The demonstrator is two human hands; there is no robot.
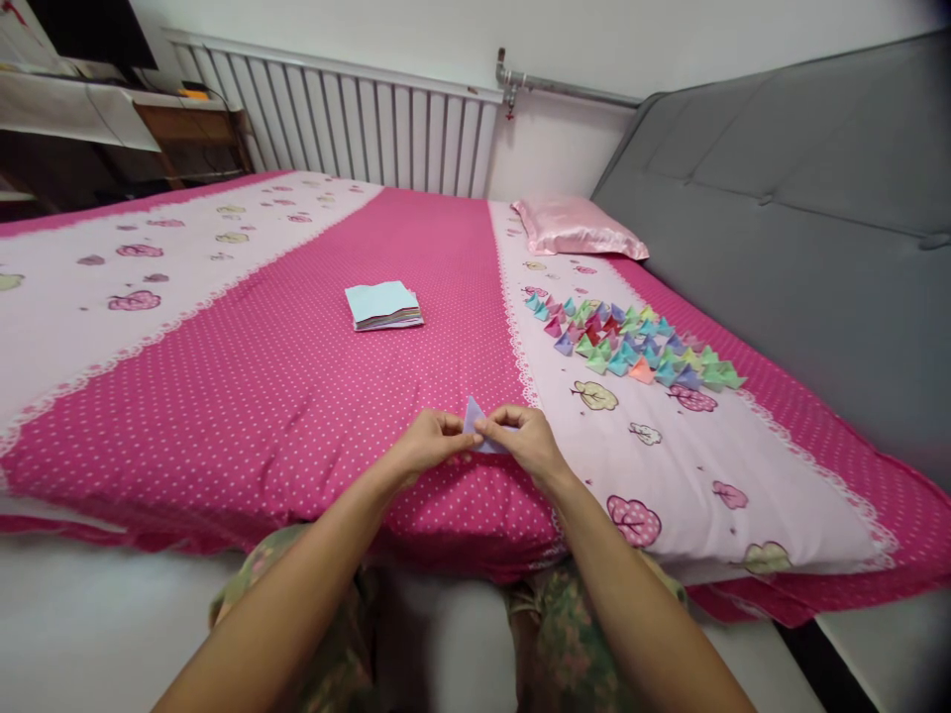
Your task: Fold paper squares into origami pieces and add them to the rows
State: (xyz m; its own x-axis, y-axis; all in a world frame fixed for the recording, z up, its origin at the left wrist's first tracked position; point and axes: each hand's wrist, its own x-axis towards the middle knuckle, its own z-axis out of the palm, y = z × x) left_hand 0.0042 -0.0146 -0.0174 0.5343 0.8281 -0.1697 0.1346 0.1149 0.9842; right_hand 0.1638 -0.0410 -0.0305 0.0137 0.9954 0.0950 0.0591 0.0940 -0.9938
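Near edge of the bed [312,396], your L hand [435,438] & R hand [526,438] both pinch lilac paper [474,410]; prob. mid-fold, next move likely needs a firm crease.

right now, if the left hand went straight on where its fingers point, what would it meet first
The left hand would likely meet the right hand first, just past the lavender paper both hold; depth between them is hard to judge.
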